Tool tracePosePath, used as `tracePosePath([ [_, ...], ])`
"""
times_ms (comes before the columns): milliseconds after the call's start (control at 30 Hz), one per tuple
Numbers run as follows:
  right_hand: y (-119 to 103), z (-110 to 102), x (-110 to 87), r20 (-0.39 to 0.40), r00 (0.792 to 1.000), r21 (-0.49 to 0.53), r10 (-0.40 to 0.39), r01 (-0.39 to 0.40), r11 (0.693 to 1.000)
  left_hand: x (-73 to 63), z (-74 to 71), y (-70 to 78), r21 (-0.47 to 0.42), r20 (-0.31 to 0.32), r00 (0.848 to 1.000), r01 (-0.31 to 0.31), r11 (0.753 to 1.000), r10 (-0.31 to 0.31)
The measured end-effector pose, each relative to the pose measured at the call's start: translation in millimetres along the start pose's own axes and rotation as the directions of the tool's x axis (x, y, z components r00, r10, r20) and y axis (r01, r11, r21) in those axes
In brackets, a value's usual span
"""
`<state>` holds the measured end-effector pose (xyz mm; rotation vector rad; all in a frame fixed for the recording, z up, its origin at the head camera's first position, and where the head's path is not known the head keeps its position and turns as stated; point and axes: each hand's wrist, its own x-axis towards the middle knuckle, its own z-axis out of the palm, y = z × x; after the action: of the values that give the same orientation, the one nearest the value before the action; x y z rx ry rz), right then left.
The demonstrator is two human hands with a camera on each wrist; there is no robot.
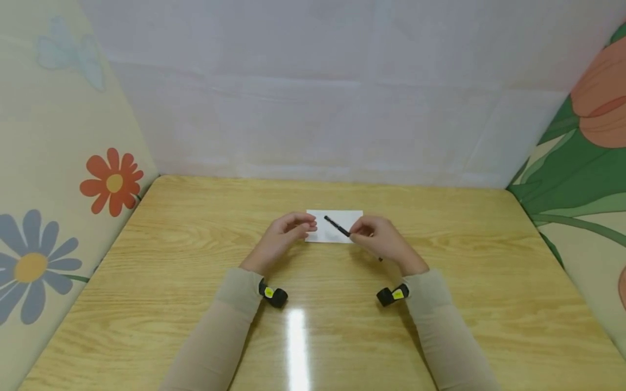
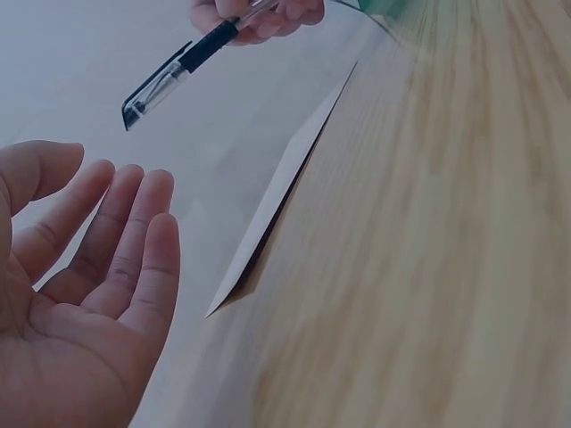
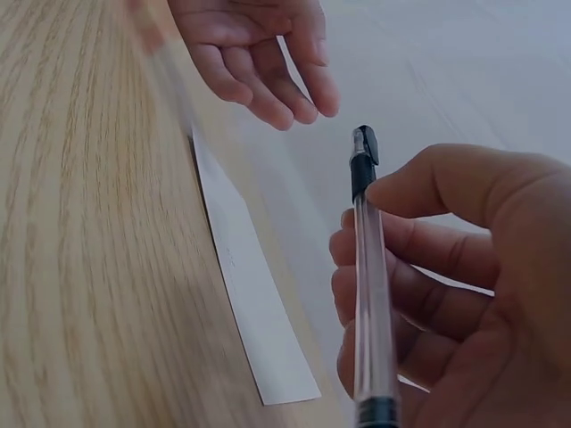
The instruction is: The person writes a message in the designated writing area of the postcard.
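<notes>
My right hand (image 1: 385, 239) pinches a clear-barrelled gel pen (image 3: 370, 294) between thumb and fingers. The pen's capped end (image 2: 153, 94), with a black clip, points up and away toward the left hand. Below lies a small white sheet of paper (image 1: 329, 235), flat on the table with one edge slightly raised in the left wrist view. At the paper's left side, my left hand (image 1: 282, 236) holds nothing, its fingers relaxed and slightly bent, palm turned inward. A gap separates its fingertips from the pen cap.
The wood-grain table (image 1: 195, 228) reaches back to a white cloth wall (image 1: 293, 108). Flower-patterned panels stand on the left (image 1: 44, 136) and right (image 1: 587, 163). A bright light reflection (image 1: 297, 347) shows on the tabletop between the forearms.
</notes>
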<state>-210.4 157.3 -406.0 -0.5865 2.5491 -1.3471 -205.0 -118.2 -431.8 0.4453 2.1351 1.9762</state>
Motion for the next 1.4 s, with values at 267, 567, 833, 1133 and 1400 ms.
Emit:
tracePosePath([
  [267,-3.1,4.1,0.6,0.026,0.997,0.024,-0.068,0.068,0.997,-1.1,2.0,2.3,-0.003,0.017,1.0,-0.011,1.0,0.011],
  [567,-7.0,8.9,2.2,0.039,0.995,0.024,-0.095,0.094,0.995,-0.4,4.9,4.6,0.043,0.024,0.999,-0.039,0.998,0.038],
  [833,-5.5,10.5,3.0,0.062,0.993,0.024,-0.102,0.101,0.995,2.2,7.1,3.0,0.036,0.036,0.998,-0.054,0.998,0.053],
  [1133,-6.4,10.8,1.9,0.067,0.991,0.02,-0.113,0.112,0.994,1.5,8.2,3.1,0.082,0.041,0.999,-0.021,0.996,0.018],
  [1400,-5.9,10.0,2.5,0.038,0.995,0.036,-0.087,0.086,0.996,1.3,6.4,0.8,0.108,0.019,1.0,-0.013,0.994,0.011],
])
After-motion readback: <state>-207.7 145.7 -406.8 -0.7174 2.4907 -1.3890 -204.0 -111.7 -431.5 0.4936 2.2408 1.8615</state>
